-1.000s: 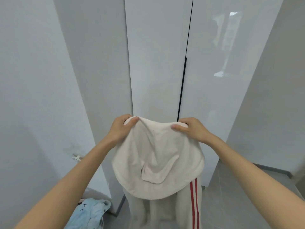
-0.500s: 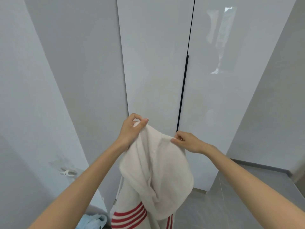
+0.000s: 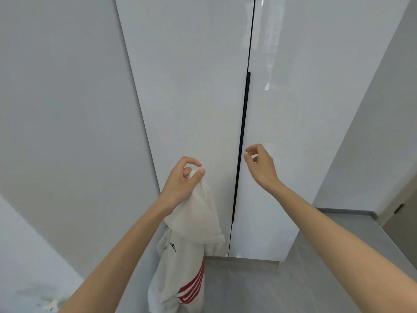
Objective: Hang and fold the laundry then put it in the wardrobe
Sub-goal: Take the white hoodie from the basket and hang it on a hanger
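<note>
Your two bare forearms rise from the bottom corners of the frame toward its middle. Below your left arm, at lower centre, hangs a cream-white fleece hooded sweatshirt (image 3: 191, 224) with red stripes on a sleeve and a small dark logo on the chest. It dangles limp in the air above the grey tiled floor (image 3: 270, 288), its hood drooping to the right. Your left hand (image 3: 182, 177), just left of centre, holds the garment by a bunch of fabric at its top, with the fingers curled round the cloth and the thumb laid across it. Your right hand (image 3: 261, 163), a little higher and right of centre, holds nothing. Its fingers are loosely bent and its forefinger and thumb are close together, just beside the long black vertical handle strip (image 3: 242, 143). That strip runs along the seam between the two glossy white wardrobe doors (image 3: 191, 75), both shut, which fill the upper centre of the frame. Plain grey-white walls (image 3: 56, 109) flank them.
</note>
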`<state>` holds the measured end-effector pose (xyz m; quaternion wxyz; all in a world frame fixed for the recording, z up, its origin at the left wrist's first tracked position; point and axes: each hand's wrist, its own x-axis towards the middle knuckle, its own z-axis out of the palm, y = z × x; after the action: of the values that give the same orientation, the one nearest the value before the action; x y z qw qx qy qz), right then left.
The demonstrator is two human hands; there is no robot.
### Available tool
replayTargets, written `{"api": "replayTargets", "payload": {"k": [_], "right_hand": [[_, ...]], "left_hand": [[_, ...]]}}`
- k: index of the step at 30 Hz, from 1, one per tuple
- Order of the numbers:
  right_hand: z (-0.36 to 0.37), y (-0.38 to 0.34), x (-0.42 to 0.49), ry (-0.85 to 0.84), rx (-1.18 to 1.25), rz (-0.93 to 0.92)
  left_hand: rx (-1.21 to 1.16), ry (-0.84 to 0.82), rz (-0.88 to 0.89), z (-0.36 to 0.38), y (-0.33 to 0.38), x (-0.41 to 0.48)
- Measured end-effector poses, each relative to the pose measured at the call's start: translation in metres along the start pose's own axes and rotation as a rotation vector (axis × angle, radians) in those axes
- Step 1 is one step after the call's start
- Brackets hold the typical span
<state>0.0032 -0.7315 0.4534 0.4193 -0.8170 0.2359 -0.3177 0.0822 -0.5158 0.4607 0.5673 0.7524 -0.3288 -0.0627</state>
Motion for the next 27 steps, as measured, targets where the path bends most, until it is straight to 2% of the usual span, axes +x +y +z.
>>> {"api": "replayTargets", "payload": {"k": [11,18,27], "right_hand": [[0.036,0.042,0.138,0.037,0.007,0.185],[0.052,0.064,0.188,0.174,-0.003,0.045],[0.048,0.072,0.197,0.132,-0.021,-0.034]], "left_hand": [[0.162,0.007,0.08,0.01,-0.046,0.117],[0.202,-0.013,0.01,0.041,-0.064,0.19],[0.237,-0.054,-0.074,0.075,-0.083,0.227]]}}
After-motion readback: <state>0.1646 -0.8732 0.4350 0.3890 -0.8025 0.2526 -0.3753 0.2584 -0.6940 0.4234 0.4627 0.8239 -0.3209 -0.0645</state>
